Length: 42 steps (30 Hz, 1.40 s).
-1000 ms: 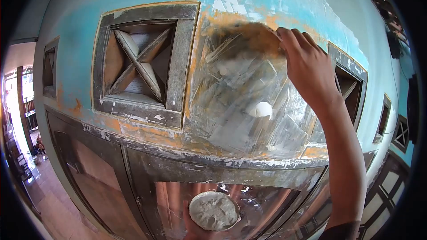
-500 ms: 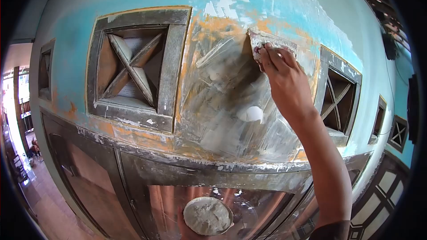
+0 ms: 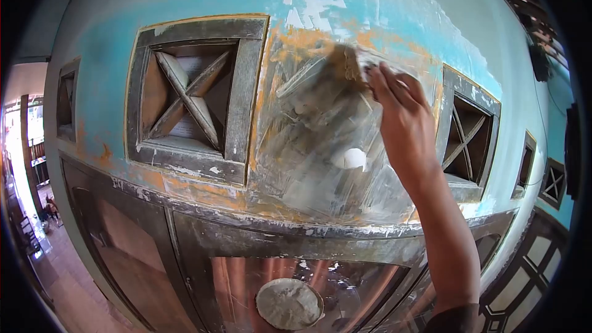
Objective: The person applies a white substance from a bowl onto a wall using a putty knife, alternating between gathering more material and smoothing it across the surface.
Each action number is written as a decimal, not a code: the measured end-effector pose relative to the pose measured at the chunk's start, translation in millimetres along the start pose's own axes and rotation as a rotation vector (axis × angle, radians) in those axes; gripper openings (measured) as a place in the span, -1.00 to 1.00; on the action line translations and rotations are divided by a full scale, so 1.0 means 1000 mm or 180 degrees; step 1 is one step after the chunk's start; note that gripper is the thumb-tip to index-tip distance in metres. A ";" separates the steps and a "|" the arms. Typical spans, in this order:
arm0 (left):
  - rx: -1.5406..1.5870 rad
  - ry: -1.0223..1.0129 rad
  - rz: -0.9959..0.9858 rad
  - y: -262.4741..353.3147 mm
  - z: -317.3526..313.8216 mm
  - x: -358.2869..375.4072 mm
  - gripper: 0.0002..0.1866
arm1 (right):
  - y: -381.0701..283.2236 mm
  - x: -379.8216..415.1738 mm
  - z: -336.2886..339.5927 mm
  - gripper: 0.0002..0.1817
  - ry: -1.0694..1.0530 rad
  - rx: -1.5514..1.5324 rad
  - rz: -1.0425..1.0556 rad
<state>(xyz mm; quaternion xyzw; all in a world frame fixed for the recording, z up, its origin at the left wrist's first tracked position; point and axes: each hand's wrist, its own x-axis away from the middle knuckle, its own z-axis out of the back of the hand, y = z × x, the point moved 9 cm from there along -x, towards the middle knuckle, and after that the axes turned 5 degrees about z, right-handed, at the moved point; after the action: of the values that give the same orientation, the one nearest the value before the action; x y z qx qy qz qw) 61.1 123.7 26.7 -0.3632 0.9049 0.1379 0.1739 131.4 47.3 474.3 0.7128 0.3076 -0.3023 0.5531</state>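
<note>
My right hand [image 3: 404, 102] is closed around a flat putty scraper [image 3: 365, 65], whose blade is smeared and pressed against the wall. Motion blurs the fingers and the tool. Under it lies a patch of wall [image 3: 308, 166] with grey, orange and white smears. A white blob of putty [image 3: 353, 159] sticks out lower on that patch. Low in the view is a round bowl of putty [image 3: 290, 303], heaped with grey-white paste. My left hand supports it from below, nearly all hidden by the bowl.
A wooden vent frame with crossed slats [image 3: 188, 98] is set in the wall to the left, another [image 3: 467, 139] to the right. Beneath runs a door frame with a chipped ledge [image 3: 320, 229] and glass panes. Turquoise paint [image 3: 105, 86] borders the patch.
My right hand has moved slightly right and down with the scraper, which now stands more edge-on. The fingers seen beside the bowl before are now hidden.
</note>
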 end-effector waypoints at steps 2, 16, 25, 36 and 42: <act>-0.0115 0.0549 -0.0229 0.007 0.013 0.003 -0.02 | -0.008 -0.005 -0.022 -0.61 -0.0263 -0.0085 0.0114; 0.0031 -0.0076 0.0023 0.003 -0.012 0.005 -0.01 | -0.010 -0.007 -0.016 -0.58 -0.0261 -0.0288 0.0107; 0.0136 0.0040 0.0073 0.010 -0.008 0.010 0.01 | -0.058 0.055 -0.009 -0.50 -0.0949 -0.0599 0.0234; 0.0232 0.0189 0.0120 0.005 -0.010 0.009 0.03 | -0.089 0.075 -0.034 -0.41 -0.1146 -0.0597 0.0476; 0.0260 0.0235 0.0120 0.009 -0.013 0.012 0.04 | -0.084 0.049 0.008 -0.44 -0.0968 -0.0731 0.0482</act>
<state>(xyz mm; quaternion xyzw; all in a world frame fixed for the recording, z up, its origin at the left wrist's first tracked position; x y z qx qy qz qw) 43.8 118.2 34.2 -0.3436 0.9222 0.0906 0.1525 96.7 61.0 384.4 0.6123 0.1984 -0.3269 0.6920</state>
